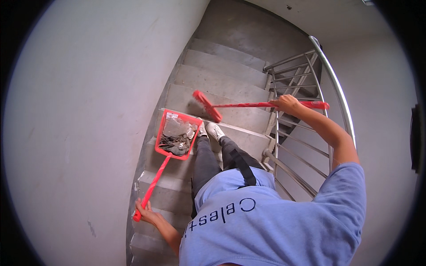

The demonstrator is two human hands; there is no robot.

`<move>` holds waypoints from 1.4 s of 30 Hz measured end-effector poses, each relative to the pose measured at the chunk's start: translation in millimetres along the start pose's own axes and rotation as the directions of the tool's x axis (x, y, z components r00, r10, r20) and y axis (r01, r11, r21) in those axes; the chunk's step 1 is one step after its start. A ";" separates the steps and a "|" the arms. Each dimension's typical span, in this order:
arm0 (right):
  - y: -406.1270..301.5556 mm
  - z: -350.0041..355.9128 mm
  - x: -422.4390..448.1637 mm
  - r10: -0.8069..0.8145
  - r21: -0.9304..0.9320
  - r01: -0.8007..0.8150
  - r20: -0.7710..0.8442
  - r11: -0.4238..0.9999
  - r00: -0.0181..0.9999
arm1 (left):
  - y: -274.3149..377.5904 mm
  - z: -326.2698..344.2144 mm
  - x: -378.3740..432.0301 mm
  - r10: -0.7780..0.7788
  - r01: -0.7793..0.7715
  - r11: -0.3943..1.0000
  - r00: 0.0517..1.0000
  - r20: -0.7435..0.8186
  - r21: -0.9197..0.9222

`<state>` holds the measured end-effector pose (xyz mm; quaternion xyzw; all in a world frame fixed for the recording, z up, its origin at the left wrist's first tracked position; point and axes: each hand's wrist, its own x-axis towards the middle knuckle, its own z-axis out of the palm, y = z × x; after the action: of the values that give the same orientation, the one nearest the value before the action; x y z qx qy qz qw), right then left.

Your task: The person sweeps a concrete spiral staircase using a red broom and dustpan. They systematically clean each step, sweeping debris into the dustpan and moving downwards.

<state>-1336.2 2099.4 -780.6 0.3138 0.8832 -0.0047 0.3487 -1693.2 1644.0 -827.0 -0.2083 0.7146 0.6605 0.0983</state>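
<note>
My left hand (147, 212) grips the lower end of a long red dustpan handle (154, 184). Dark debris, scraps and paler pieces (179, 136) lie in the red dustpan (157, 143), which is beside my shoes on the left of the stairs. In my right hand (287, 103) is the red handle of a broom (244, 105), held roughly level across the steps. The red brush head (208, 106) is just beyond my shoes, tilted, its bristles facing left. Whether the bristles touch the step cannot be told.
Concrete stairs (213, 76) run toward a landing (243, 28) at the top of the view. A pale wall (90, 116) borders them on the left. On the right stands a metal railing (334, 78), close to my right arm. My white shoes (214, 131) are on a step.
</note>
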 end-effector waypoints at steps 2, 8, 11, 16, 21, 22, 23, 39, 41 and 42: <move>-1.2 0.7 14.2 -0.089 -0.089 0.091 0.021 0.992 0.996 | 3.0 2.3 -2.2 0.003 -0.003 1.000 1.000 0.006 0.009; 9.7 16.4 87.5 -0.042 -0.397 0.029 -0.024 0.918 0.999 | 15.2 -2.7 -4.9 0.027 -0.028 0.998 0.999 0.023 0.061; 29.4 3.1 95.5 0.135 -0.335 -0.156 -0.084 0.929 0.987 | 12.4 -4.6 1.5 0.034 -0.037 0.997 0.998 0.051 0.066; 32.6 -5.2 41.6 0.123 -0.273 -0.143 -0.092 0.951 0.988 | 19.0 4.1 -3.4 0.045 -0.051 0.996 0.995 0.083 0.070; 26.7 57.1 -69.0 0.351 0.033 -0.357 0.114 0.934 0.929 | 26.5 23.0 -16.8 0.081 -0.095 0.988 0.989 0.120 0.119; 14.8 67.0 -90.8 0.361 0.204 -0.404 0.220 0.892 0.906 | 26.6 26.3 -18.2 0.086 -0.103 0.986 0.988 0.130 0.133; 2.6 95.0 -110.8 0.411 0.360 -0.489 0.274 0.794 0.869 | 25.9 28.0 -17.7 0.073 -0.094 0.985 0.987 0.140 0.148; -107.8 255.4 -85.2 0.647 0.455 -0.875 0.619 0.167 0.445 | 18.1 30.5 -12.3 0.085 -0.134 0.975 0.963 0.256 0.178; -131.5 281.5 -70.4 0.678 0.459 -0.868 0.578 0.189 0.454 | 19.0 33.4 -2.6 0.062 -0.112 0.976 0.966 0.252 0.189; -133.2 287.2 -66.4 0.699 0.465 -0.861 0.546 0.206 0.462 | 17.2 35.4 -1.1 0.056 -0.104 0.978 0.967 0.250 0.182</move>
<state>-1197.2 1890.6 -984.9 0.8191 0.4804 -0.1907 0.2489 -1704.4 1679.8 -814.9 -0.0862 0.7657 0.6121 0.1779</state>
